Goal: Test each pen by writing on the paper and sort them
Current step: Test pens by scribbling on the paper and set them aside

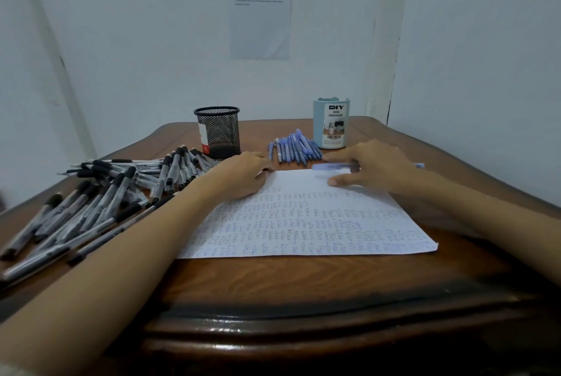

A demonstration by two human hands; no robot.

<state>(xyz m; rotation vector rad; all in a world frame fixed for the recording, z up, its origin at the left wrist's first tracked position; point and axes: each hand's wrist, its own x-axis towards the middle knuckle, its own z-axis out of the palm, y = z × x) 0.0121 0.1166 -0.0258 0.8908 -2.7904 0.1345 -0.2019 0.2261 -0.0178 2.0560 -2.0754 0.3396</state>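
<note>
Wooden counter (303,281), seen from the head. A paper (303,224) filled with rows of small test marks lies at centre, its near edge set back from the counter's rounded front rim. The left hand (243,175) rests palm-down, fingers relaxed, on the paper's far left corner. The right hand (376,166) pinches a blue pen (331,166) crosswise over the far edge. A heap of black pens (100,199) crowds the left side. A row of blue pens (296,146) lies between a black mesh cup (218,132) and a holder (331,123) labelled "DIY DESK ORGANIZER". The printed wall sheet (260,11) is illegible.
</note>
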